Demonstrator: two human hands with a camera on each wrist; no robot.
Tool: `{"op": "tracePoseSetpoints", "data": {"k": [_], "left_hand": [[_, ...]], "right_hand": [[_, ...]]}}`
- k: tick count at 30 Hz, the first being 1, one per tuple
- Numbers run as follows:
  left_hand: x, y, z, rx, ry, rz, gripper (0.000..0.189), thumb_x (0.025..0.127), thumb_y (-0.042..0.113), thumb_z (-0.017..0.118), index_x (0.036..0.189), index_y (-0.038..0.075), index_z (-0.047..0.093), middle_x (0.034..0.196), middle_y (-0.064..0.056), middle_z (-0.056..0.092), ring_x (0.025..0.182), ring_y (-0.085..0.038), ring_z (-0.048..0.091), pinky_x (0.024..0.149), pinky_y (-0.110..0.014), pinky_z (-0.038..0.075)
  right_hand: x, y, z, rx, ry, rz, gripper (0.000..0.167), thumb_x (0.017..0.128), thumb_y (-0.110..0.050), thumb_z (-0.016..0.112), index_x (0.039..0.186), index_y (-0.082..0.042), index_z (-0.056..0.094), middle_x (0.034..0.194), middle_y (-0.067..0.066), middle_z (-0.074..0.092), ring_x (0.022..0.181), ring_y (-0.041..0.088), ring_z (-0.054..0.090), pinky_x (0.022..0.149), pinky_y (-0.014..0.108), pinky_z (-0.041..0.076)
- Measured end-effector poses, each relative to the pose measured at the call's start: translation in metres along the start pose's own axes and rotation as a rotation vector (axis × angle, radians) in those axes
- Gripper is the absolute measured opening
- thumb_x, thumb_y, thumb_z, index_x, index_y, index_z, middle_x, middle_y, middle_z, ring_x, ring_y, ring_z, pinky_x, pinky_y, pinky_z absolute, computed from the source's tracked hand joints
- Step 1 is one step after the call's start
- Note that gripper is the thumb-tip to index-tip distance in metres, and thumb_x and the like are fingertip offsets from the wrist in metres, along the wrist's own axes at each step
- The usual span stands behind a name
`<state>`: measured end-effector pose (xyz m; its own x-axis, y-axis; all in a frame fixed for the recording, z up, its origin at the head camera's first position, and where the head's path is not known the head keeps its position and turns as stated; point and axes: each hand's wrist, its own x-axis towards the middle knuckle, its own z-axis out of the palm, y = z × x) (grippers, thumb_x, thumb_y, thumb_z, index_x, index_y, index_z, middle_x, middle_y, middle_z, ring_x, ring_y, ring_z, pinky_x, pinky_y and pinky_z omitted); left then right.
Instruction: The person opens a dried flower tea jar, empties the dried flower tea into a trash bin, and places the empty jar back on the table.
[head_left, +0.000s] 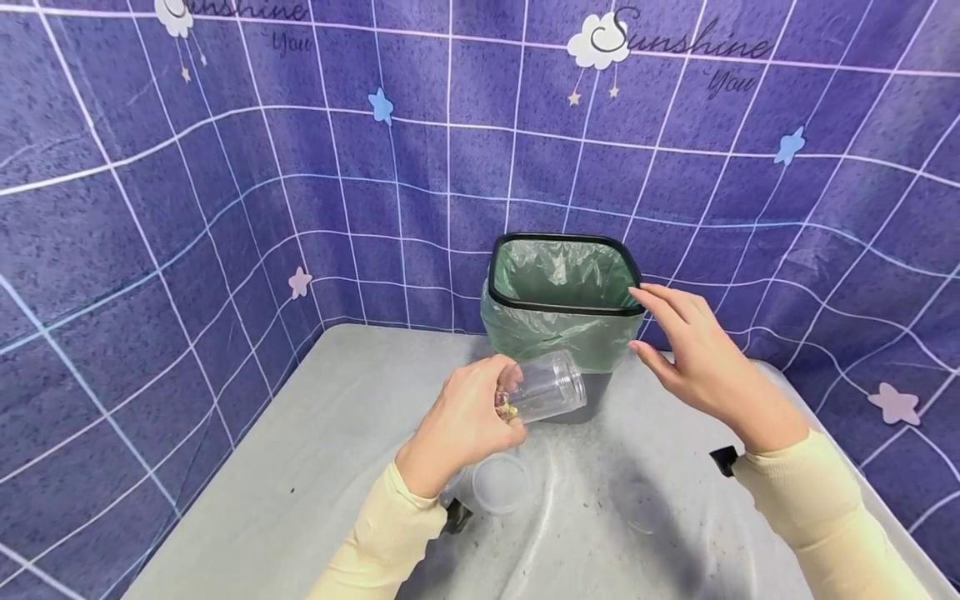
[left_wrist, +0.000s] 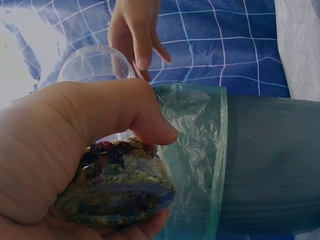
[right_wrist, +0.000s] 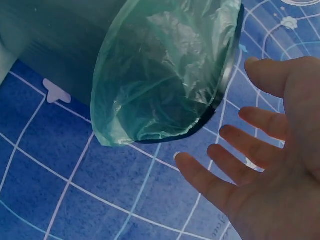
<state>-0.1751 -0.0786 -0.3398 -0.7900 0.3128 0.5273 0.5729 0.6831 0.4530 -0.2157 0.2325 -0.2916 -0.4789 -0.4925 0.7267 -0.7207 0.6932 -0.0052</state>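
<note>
My left hand (head_left: 468, 417) grips a clear plastic jar (head_left: 547, 387) by its base end, and the jar lies tilted with its mouth pointing right. Dried plant bits (left_wrist: 125, 160) in yellow, dark red and brown gather at the bottom of the jar, as the left wrist view shows. Beyond the jar stands a grey trash bin (head_left: 592, 392) with a black rim (head_left: 566, 310) and a green plastic liner (head_left: 555, 333) folded over it. My right hand (head_left: 697, 358), fingers spread and holding nothing, is beside the bin's right rim; whether it touches the rim I cannot tell.
A round translucent lid (head_left: 501, 483) lies on the grey-white table (head_left: 337, 442) below my left hand. Another clear round piece (head_left: 641, 507) is further right, with small dark specks around it. Purple-blue gridded cloth (head_left: 412, 192) hangs behind and at both sides.
</note>
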Motion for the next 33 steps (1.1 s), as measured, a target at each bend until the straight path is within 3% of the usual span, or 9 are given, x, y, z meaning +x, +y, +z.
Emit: {"op": "tracePoseSetpoints", "data": {"k": [7,13,17,25,33], "left_hand": [[-0.002,-0.001,0.0,-0.003,0.004,-0.004,0.041,0.06,0.01,0.079,0.098,0.017,0.065,0.09,0.008,0.064,0.079,-0.01,0.059,0.075,-0.029,0.052],[-0.002,-0.001,-0.001,0.007,0.012,-0.002,0.041,0.061,0.012,0.08,0.098,0.017,0.065,0.091,0.009,0.064,0.081,-0.011,0.06,0.077,-0.03,0.053],[-0.002,-0.001,-0.001,0.006,0.014,-0.001,0.041,0.061,0.012,0.08,0.099,0.017,0.065,0.091,0.009,0.065,0.082,-0.011,0.061,0.077,-0.03,0.053],[-0.002,-0.001,-0.004,-0.012,0.016,-0.012,0.044,0.06,0.012,0.081,0.101,0.017,0.066,0.092,0.009,0.066,0.081,-0.01,0.061,0.076,-0.029,0.053],[-0.002,-0.002,-0.008,-0.03,0.033,-0.038,0.046,0.059,0.011,0.08,0.103,0.018,0.066,0.092,0.011,0.066,0.079,-0.009,0.06,0.073,-0.028,0.052]], "right_hand": [[0.015,0.011,0.016,0.006,-0.048,-0.066,0.056,0.086,-0.003,0.079,0.137,0.007,0.057,0.132,0.026,0.061,0.123,0.046,0.053,0.108,0.057,0.039],[0.02,0.015,0.023,0.001,-0.1,-0.051,0.04,0.09,-0.001,0.074,0.127,0.007,0.061,0.114,0.021,0.067,0.114,0.043,0.058,0.102,0.054,0.043],[0.022,0.019,0.027,-0.006,-0.086,-0.059,0.03,0.09,0.002,0.073,0.119,0.006,0.064,0.103,0.018,0.068,0.106,0.041,0.06,0.096,0.053,0.046],[0.025,0.022,0.034,0.003,-0.082,-0.042,0.017,0.091,0.004,0.07,0.106,-0.001,0.064,0.095,0.012,0.069,0.095,0.035,0.06,0.085,0.049,0.048],[0.027,0.022,0.037,-0.001,-0.089,-0.017,0.013,0.091,0.006,0.069,0.096,-0.004,0.062,0.086,0.007,0.066,0.089,0.032,0.058,0.079,0.046,0.047]]}}
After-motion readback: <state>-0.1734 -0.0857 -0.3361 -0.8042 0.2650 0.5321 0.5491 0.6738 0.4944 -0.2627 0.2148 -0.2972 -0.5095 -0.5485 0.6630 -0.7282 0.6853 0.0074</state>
